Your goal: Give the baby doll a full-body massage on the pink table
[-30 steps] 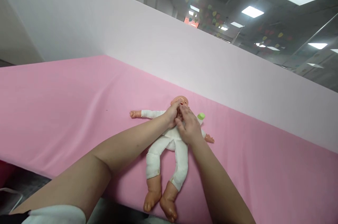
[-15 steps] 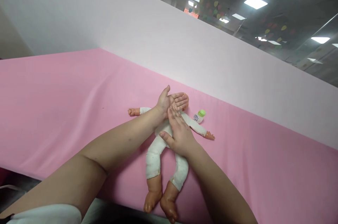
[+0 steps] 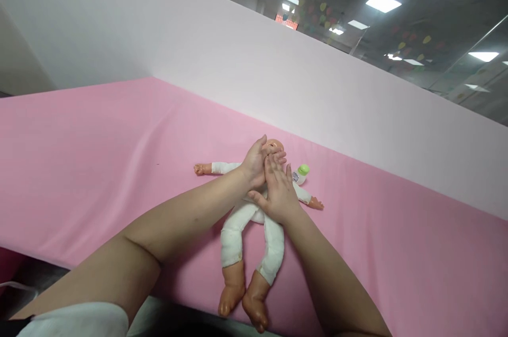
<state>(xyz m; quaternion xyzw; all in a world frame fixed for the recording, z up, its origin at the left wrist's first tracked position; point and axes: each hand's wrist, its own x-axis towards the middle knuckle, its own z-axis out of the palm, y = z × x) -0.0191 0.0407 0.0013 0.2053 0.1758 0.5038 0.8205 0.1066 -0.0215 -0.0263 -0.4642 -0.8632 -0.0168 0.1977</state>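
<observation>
Under my hands lies a plastic baby doll in a white cloth suit point(image 3: 254, 231), flat on its back on the pink cloth-covered tabletop point(image 3: 99, 167). Its arms spread sideways, its bare feet reach the near edge, and its head points toward the far edge.

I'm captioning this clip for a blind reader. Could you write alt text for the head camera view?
A person's left hand and right hand meet above the chest of a baby doll lying face up on a pink cloth. A small green-capped bottle lies beside the doll's head.
</observation>
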